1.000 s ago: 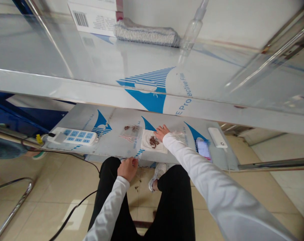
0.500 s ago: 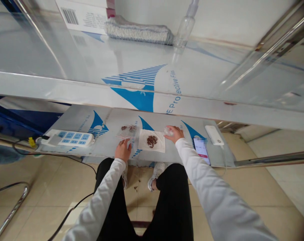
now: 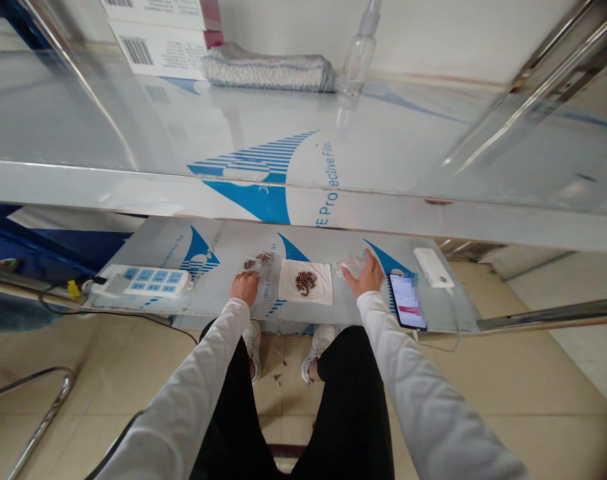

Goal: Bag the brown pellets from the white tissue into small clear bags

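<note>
On the lower shelf, a pile of small brown pieces (image 3: 305,283) lies on a white square sheet (image 3: 287,292). To its left is a clear plastic bag (image 3: 266,268) with similar brown pieces in it. My left hand (image 3: 244,287) has its fingers closed over the near edge of this bag; the fingertips are partly hidden. Right of the sheet, a crumpled, see-through bag (image 3: 349,265) lies at my right hand (image 3: 366,276). The thumb and fingers of that hand are spread apart beside it, the thumb touching the plastic.
A phone (image 3: 407,301) and a white power bank (image 3: 433,268) with a cable lie at the right. A power strip (image 3: 143,280) sits at the left. The upper shelf (image 3: 383,153) overhangs behind, bearing boxes (image 3: 158,47), a folded towel (image 3: 268,72) and a spray bottle (image 3: 357,63).
My right hand has moved slightly right and opened, and the bag beside it has spread out. My left hand has moved up onto the left bag's edge. The view has shifted slightly.
</note>
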The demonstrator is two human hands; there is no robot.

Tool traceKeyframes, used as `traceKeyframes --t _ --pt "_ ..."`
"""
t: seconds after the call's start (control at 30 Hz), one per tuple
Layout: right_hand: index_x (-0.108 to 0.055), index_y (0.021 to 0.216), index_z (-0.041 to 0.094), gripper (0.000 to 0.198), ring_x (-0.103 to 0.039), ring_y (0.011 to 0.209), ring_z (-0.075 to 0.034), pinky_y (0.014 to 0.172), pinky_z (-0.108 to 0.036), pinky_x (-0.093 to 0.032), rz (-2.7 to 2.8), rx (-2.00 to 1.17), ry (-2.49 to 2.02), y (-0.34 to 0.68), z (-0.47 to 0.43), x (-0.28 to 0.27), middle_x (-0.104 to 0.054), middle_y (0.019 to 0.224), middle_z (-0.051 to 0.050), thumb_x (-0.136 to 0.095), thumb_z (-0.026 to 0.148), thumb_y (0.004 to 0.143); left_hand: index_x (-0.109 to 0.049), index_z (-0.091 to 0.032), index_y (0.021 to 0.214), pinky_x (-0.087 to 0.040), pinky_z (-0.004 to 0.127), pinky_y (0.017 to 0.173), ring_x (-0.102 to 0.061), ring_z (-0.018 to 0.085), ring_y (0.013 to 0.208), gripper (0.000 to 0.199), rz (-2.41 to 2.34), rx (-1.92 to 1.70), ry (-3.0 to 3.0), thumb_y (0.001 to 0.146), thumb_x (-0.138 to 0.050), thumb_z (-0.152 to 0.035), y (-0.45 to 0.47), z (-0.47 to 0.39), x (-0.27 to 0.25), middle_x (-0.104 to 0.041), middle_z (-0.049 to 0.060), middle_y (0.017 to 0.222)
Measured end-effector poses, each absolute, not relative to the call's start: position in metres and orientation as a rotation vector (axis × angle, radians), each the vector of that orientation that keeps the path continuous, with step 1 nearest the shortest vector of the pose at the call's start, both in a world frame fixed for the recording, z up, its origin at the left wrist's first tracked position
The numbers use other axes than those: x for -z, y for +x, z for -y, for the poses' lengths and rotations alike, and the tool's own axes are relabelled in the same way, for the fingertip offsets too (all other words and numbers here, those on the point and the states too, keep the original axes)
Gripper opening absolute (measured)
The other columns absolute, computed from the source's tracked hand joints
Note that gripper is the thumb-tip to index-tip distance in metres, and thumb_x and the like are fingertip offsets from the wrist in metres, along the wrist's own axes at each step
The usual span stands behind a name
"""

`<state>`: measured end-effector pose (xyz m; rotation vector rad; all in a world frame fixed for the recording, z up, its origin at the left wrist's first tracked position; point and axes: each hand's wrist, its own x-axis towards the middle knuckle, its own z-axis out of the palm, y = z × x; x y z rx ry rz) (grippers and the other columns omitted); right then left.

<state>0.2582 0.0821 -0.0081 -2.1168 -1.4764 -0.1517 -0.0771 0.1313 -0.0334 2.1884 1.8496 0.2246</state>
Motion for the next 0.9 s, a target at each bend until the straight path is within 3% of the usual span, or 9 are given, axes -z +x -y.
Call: traceKeyframes --t 0.17,0.23,0.33,0.43,0.57,0.73,0.9 --pt "-0.026 0.14 0.015 0.07 -0.042 0.124 -0.032 0.098 -0.049 -0.035 1.476 0.148 -1.988 0.238 -0.062 0.006 -0.047 0.132 -0.021 -0.049 0.048 0.083 -0.063 -0.018 0.116 -0.045 0.032 0.094 -0.062 0.023 0.106 0.033 -1.901 -0.238 2.131 0.089 -0.042 -0.02 -0.081 -0.137 0.029 -0.067 0.011 0.115" --pt "-0.029 0.139 0.015 0.066 -0.043 0.123 -0.031 0.099 -0.047 -0.035 1.482 0.116 -1.972 0.23 -0.055 0.011 -0.047 0.132 -0.02 -0.046 0.047 0.084 -0.06 -0.018 0.12 -0.043 0.033 0.098 -0.058 0.023 0.113 0.036 -1.91 -0.248 2.114 0.088 -0.044 -0.018 -0.085 -0.137 0.028 -0.063 0.01 0.122" --pt "-0.033 0.136 0.016 0.063 -0.045 0.122 -0.032 0.098 -0.047 -0.037 1.494 0.054 -1.945 0.221 -0.045 0.02 -0.05 0.129 -0.019 -0.047 0.047 0.083 -0.054 -0.017 0.128 -0.038 0.035 0.105 -0.05 0.025 0.124 0.046 -1.915 -0.248 2.081 0.082 -0.053 -0.017 -0.094 -0.134 0.026 -0.053 0.011 0.137" --pt "-0.036 0.134 0.016 0.061 -0.048 0.12 -0.032 0.096 -0.049 -0.039 1.493 0.013 -1.913 0.217 -0.036 0.029 -0.052 0.127 -0.019 -0.05 0.045 0.083 -0.055 -0.018 0.127 -0.043 0.033 0.1 -0.055 0.025 0.118 0.054 -1.887 -0.227 2.036 0.074 -0.057 -0.008 -0.103 -0.129 0.026 -0.049 0.01 0.141" --pt "-0.037 0.134 0.016 0.058 -0.048 0.119 -0.032 0.096 -0.05 -0.04 1.49 -0.001 -1.876 0.21 -0.026 0.03 -0.052 0.126 -0.019 -0.05 0.041 0.083 -0.063 -0.019 0.115 -0.043 0.032 0.1 -0.055 0.024 0.119 0.044 -1.903 -0.302 1.972 0.076 -0.05 -0.003 -0.104 -0.12 0.029 -0.053 0.008 0.137" --pt "-0.036 0.135 0.017 0.056 -0.047 0.12 -0.032 0.097 -0.05 -0.04 1.478 0.006 -1.857 0.202 -0.018 0.025 -0.052 0.127 -0.018 -0.049 0.036 0.084 -0.067 -0.021 0.103 -0.043 0.036 0.1 -0.06 0.024 0.11 0.028 -1.937 -0.523 1.832 0.084 -0.048 -0.015 -0.1 -0.112 0.023 -0.066 0.01 0.118" --pt "-0.049 0.125 0.014 0.047 -0.051 0.115 -0.032 0.095 -0.051 -0.042 1.493 0.027 -1.755 0.185 -0.016 0.008 -0.056 0.121 -0.019 -0.051 0.036 0.084 -0.066 -0.013 0.102 -0.038 0.044 0.103 -0.054 0.029 0.117 0.027 -1.935 -0.884 1.595 0.085 -0.047 -0.024 -0.091 -0.103 -0.002 -0.063 0.018 0.117"
